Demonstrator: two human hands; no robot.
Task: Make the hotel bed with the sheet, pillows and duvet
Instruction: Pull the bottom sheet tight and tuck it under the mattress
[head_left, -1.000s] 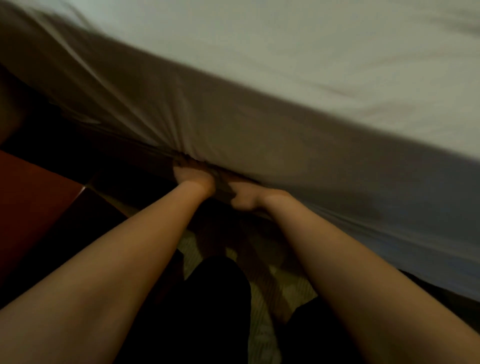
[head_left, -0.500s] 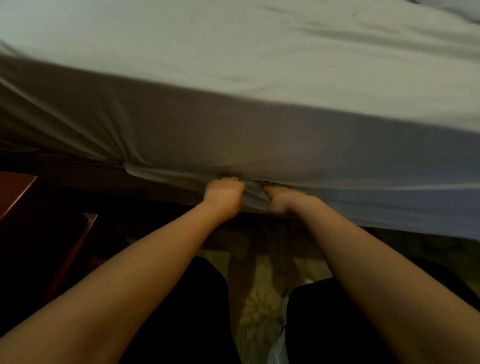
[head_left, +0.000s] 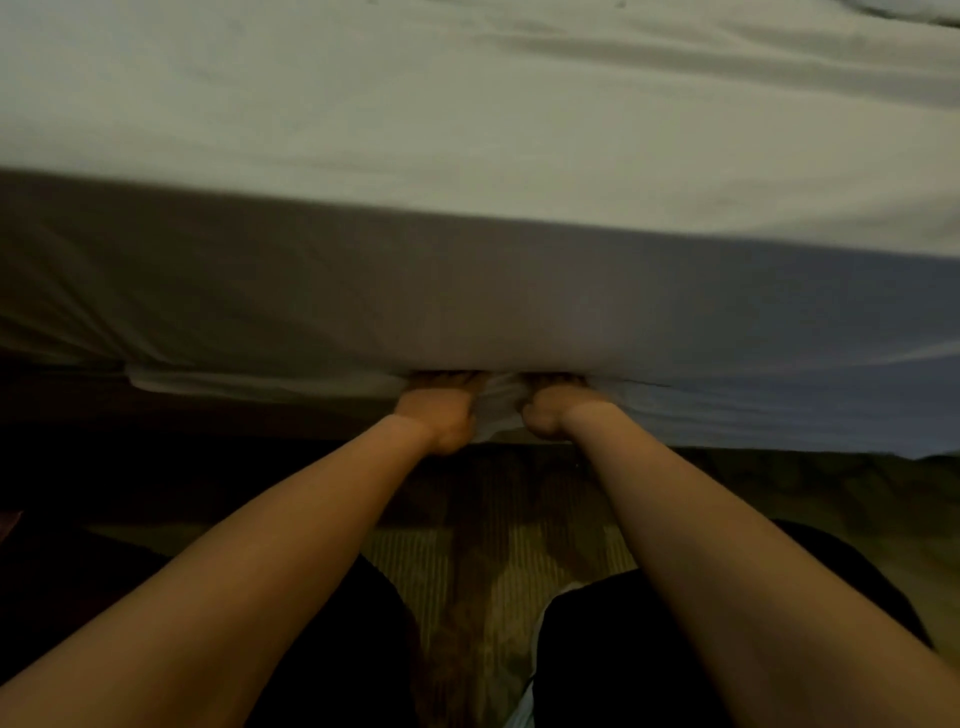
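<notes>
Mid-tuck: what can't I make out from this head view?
- Fingers of left hand and right hand: head view, hidden under the overhang of the white bed sheet; grip unclear.
- Far side of that sheet: head view, cut off by top edge.
- Lower-left floor area: head view, too dark to identify.

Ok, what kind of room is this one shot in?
Likely a bedroom, plausibly a hotel room: a white bed sheet pulled over top and side, left hand and right hand at its lower edge, patterned carpet underfoot.
</notes>
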